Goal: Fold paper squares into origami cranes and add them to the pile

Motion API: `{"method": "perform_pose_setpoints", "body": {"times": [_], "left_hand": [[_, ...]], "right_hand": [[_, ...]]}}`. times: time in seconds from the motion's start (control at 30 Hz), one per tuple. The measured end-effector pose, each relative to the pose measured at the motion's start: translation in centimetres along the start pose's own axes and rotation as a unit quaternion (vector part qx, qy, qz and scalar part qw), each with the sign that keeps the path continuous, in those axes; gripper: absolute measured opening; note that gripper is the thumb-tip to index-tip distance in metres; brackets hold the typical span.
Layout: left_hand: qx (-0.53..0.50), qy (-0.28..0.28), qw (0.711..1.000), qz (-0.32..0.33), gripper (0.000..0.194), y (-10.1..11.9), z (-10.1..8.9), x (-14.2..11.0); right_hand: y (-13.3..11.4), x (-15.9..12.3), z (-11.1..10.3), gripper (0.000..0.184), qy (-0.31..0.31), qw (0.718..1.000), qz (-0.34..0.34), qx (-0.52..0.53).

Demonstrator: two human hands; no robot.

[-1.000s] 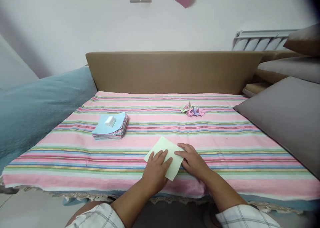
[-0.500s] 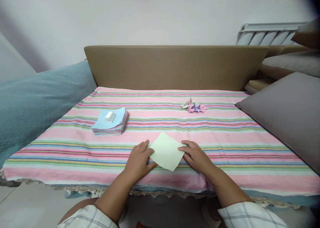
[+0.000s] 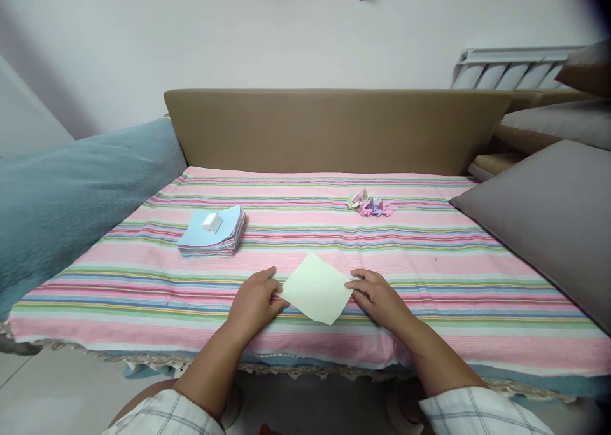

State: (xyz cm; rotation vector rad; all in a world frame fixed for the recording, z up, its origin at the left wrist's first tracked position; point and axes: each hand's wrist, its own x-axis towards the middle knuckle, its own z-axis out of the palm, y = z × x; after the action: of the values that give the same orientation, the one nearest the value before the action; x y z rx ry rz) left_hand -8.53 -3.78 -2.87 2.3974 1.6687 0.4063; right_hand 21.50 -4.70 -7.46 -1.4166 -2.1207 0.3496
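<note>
A pale green square of paper (image 3: 317,290) is turned corner-up in front of me, just at the striped cloth. My left hand (image 3: 255,300) is closed at its left corner, with the index finger and thumb at the tip. At the opposite corner, my right hand (image 3: 378,297) pinches the paper between bent fingers and thumb. The sheet looks flat, with no fold that I can make out.
A stack of coloured paper sheets (image 3: 195,236) lies at the left, topped by a small white block (image 3: 212,222). Several folded paper pieces (image 3: 371,205) sit farther back, right of centre. Grey cushions (image 3: 539,212) line the right side; a blue-covered armrest (image 3: 90,187) bounds the left.
My left hand has slid off the top of the paper to the left and closed on its left corner. My right hand has stayed by the right corner. The view has tilted slightly down.
</note>
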Motion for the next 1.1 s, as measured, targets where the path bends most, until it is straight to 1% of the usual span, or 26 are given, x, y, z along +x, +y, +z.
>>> {"method": "perform_pose_setpoints", "body": {"times": [0.07,0.13,0.27,0.43,0.53,0.7,0.8,0.83,0.87,0.9,0.97,1.0,1.07,1.1], "left_hand": [[0.001,0.001,1.000,-0.002,0.011,-0.1,0.0,0.1],[-0.005,0.001,1.000,-0.002,0.009,-0.1,0.0,0.2],[-0.017,0.001,1.000,0.001,0.014,-0.3,0.1,0.5],[-0.009,0.011,1.000,-0.006,0.023,-0.4,0.4,0.9],[-0.008,0.014,1.000,-0.005,0.025,-0.3,0.4,0.9],[-0.012,0.014,1.000,-0.002,0.027,0.1,0.3,0.7],[0.007,0.038,0.999,-0.008,0.014,0.5,0.5,0.6],[0.018,0.053,0.998,-0.009,0.013,0.7,0.7,0.6],[0.032,0.068,0.997,-0.007,0.018,1.0,0.9,0.5],[0.049,0.085,0.995,0.000,0.022,1.3,1.2,0.4],[0.083,0.103,0.990,0.046,0.032,2.0,2.0,0.2],[0.095,0.103,0.987,0.079,0.035,2.4,2.5,0.1],[0.103,0.076,0.978,0.167,0.040,3.2,3.4,-0.3],[0.102,0.075,0.971,0.205,0.039,3.7,3.9,-0.4]], "right_hand": [[-0.1,-0.1,-0.2,0.026,-0.004,1.000,0.008,0.008],[-0.2,-0.1,-0.5,0.026,-0.009,1.000,0.018,0.020],[-0.5,0.0,-0.7,0.026,-0.017,0.998,0.042,0.036],[-1.0,0.5,-0.5,0.029,-0.007,0.996,0.080,0.044],[-1.2,0.8,-0.4,0.031,-0.008,0.994,0.100,0.047],[-1.4,0.8,-0.3,0.031,-0.014,0.993,0.112,0.044],[-1.6,0.9,-0.2,0.029,-0.009,0.992,0.121,0.033],[-1.7,0.9,-0.1,0.028,-0.005,0.992,0.125,0.029],[-1.8,1.0,-0.1,0.027,-0.003,0.991,0.128,0.026],[-1.9,1.1,-0.1,0.027,-0.002,0.991,0.129,0.023],[-2.0,1.2,0.0,0.026,-0.004,0.992,0.128,0.015],[-2.0,1.2,0.0,0.025,-0.005,0.992,0.125,0.010],[-1.9,1.3,0.0,0.024,-0.005,0.993,0.121,-0.001],[-1.9,1.3,0.0,0.024,-0.005,0.993,0.119,-0.006]]}}
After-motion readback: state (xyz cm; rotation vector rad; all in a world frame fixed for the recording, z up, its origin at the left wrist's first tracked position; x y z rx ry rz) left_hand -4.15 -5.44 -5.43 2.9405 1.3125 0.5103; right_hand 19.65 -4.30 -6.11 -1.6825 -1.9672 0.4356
